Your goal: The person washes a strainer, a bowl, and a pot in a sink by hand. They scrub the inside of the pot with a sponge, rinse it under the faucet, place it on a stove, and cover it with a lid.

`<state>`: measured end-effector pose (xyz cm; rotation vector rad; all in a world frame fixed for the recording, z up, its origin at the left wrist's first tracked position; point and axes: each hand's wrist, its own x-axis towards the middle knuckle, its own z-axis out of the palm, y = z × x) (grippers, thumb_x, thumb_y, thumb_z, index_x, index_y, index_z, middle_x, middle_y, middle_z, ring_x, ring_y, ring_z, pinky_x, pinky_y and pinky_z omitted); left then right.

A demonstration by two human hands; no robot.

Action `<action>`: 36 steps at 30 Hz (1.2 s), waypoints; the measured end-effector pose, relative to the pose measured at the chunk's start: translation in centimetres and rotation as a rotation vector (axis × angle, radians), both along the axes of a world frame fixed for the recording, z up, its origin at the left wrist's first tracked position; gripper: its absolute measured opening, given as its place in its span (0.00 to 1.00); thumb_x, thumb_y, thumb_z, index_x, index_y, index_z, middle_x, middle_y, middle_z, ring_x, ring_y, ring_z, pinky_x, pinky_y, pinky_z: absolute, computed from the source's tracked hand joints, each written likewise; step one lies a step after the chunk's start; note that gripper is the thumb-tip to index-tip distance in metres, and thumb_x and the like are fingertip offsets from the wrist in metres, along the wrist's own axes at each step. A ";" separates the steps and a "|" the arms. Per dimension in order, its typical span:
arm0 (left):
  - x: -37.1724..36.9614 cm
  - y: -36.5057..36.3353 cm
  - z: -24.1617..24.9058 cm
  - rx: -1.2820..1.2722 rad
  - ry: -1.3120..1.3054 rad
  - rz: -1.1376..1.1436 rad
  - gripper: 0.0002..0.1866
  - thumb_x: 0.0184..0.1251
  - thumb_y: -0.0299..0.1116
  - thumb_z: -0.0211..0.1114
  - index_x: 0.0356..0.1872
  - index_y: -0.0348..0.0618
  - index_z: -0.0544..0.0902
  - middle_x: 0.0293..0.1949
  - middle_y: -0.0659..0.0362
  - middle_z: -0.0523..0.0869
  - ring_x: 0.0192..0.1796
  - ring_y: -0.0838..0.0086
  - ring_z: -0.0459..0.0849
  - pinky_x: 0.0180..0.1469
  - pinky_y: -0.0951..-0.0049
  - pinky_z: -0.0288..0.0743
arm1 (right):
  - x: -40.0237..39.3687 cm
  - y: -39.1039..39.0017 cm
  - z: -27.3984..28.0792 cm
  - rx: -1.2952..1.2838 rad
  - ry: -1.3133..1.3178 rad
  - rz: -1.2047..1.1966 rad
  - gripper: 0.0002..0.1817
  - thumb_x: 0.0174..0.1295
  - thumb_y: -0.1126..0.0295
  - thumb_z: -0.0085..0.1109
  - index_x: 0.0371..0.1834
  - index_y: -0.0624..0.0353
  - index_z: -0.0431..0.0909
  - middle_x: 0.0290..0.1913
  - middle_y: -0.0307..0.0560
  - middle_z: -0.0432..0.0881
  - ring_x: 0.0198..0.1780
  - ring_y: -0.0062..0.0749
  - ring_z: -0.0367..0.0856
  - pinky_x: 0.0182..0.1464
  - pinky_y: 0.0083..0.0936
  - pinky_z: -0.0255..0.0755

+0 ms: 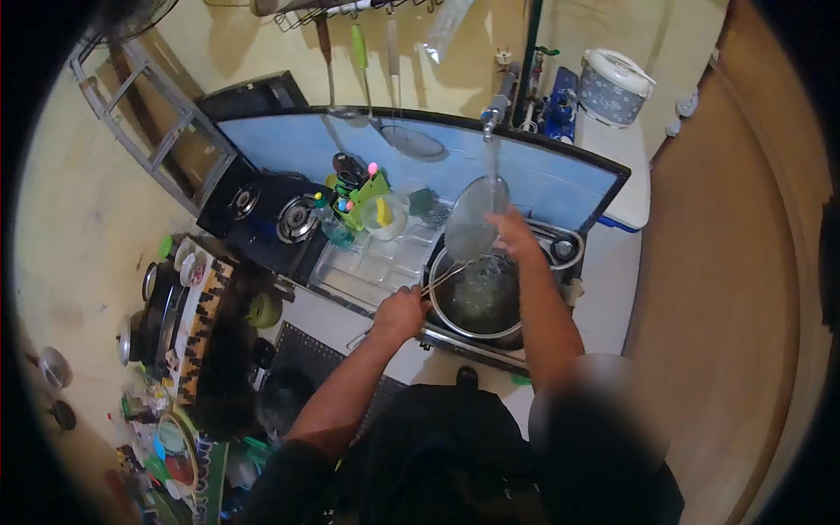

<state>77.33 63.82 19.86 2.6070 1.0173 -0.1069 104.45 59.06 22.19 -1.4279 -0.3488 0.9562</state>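
A round mesh strainer (pixel 469 226) is tilted up on edge beneath the tap (pixel 491 124), with water running down onto it. My left hand (pixel 401 315) is closed round its wire handle, and the handle's looped end sticks out past my fist. My right hand (pixel 514 234) grips the right side of the strainer near the rim; some of its fingers are hidden behind the mesh. Below both hands, a large round metal pot (pixel 506 332) sits in the sink, with rippling, dark-looking water inside.
Left of the pot is a metal drainboard (pixel 350 271) with a clear tub (pixel 385 217), a bottle (pixel 332 226) and a green utensil holder (pixel 360 192). Beyond stands a gas stove (pixel 262 210). A rice cooker (pixel 612 87) stands at the back right. Ladles (pixel 346 112) hang above.
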 end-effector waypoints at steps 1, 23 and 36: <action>-0.7 -0.2 -0.7 0.068 -0.029 0.004 0.19 0.67 0.45 0.59 0.43 0.37 0.78 0.39 0.41 0.84 0.40 0.43 0.83 0.46 0.50 0.78 | 0.8 -0.4 -1.7 -0.007 0.006 0.012 0.27 0.64 0.59 0.59 0.62 0.64 0.71 0.55 0.51 0.77 0.52 0.39 0.79 0.50 0.34 0.74; -0.7 -3.0 0.2 -1.313 -0.566 0.404 0.17 0.70 0.24 0.49 0.58 0.45 0.63 0.26 0.61 0.73 0.17 0.78 0.67 0.18 0.73 0.65 | -8.4 -0.6 -10.2 0.154 -1.287 0.318 0.31 0.68 0.53 0.50 0.69 0.61 0.64 0.71 0.58 0.63 0.75 0.53 0.54 0.74 0.49 0.46; 0.4 -2.5 1.9 -1.310 -0.478 0.429 0.15 0.72 0.26 0.50 0.57 0.44 0.64 0.24 0.60 0.72 0.15 0.78 0.65 0.16 0.74 0.64 | -1.2 -3.8 -9.1 0.158 -1.716 0.530 0.29 0.66 0.50 0.51 0.68 0.51 0.67 0.69 0.50 0.68 0.72 0.50 0.61 0.70 0.57 0.51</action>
